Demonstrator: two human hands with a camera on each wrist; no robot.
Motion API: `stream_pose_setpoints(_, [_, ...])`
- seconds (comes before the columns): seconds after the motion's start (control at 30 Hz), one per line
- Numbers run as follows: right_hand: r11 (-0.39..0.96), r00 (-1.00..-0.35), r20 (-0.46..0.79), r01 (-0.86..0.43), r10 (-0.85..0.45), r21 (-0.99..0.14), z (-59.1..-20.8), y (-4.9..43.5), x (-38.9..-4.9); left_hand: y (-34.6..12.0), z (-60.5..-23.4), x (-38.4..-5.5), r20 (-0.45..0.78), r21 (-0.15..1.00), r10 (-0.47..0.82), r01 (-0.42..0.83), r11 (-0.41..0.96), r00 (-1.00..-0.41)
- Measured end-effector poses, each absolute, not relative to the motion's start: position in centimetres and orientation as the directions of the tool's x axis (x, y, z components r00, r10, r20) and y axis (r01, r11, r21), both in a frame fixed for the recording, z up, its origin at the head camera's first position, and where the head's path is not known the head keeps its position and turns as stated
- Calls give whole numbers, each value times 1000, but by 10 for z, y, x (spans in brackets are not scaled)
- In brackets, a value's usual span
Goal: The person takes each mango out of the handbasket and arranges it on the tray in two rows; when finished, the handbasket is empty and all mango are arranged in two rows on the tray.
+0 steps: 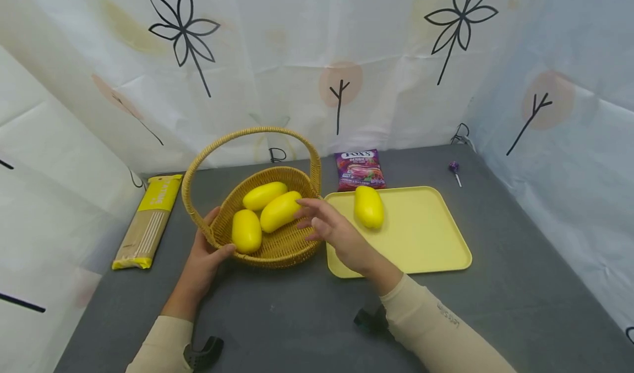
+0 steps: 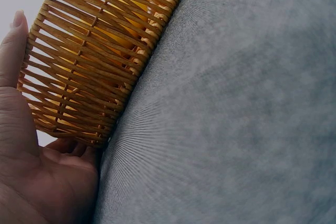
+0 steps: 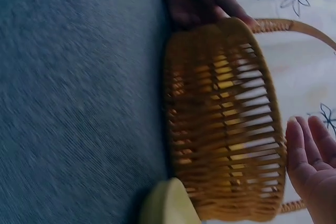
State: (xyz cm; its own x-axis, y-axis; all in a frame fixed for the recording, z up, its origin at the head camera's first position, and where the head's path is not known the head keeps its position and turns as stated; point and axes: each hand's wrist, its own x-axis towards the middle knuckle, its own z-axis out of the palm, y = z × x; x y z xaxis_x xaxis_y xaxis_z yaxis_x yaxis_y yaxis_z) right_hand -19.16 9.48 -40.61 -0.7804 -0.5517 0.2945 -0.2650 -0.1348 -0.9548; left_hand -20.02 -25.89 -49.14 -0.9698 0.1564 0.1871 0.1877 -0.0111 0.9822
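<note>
- White printed cloth (image 1: 292, 48) is hung behind the grey desk (image 1: 297, 323).
- On the desk, the basket (image 1: 277, 261) is gripped at its left rim by the left hand (image 1: 202, 264).
- Three fruits (image 1: 264, 196) are held in the basket; a fourth fruit (image 1: 369, 208) is laid on the tray (image 1: 421, 246).
- The right hand (image 1: 342, 238) is held at the basket's right rim, fingers loosely extended; whether a fruit is touched cannot be told.
- Behind the tray a purple bag (image 1: 360, 170) is placed, with a lollipop (image 1: 454, 167) farther right.

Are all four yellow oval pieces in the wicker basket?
No, three yellow pieces lie in the basket, while the fourth piece lies on the tray.
</note>
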Motion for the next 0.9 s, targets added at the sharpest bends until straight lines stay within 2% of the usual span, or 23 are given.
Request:
stream_pose_setpoints(0.23, [-13,-745,300,-365,-595,-931,-411,69,-192,-260,-489,-200,188,982,148,188,-12,-971])
stream_pose_setpoints(0.63, [325,-772,123,-399,-624,-857,-406,18,-214,-257,-489,-199,177,984,142,177,-9,-974])
stream_pose_setpoints(0.9, [450,-772,-7,-363,-636,-816,-411,-3,-231,-258,-490,-201,174,984,154,175,-7,-973])
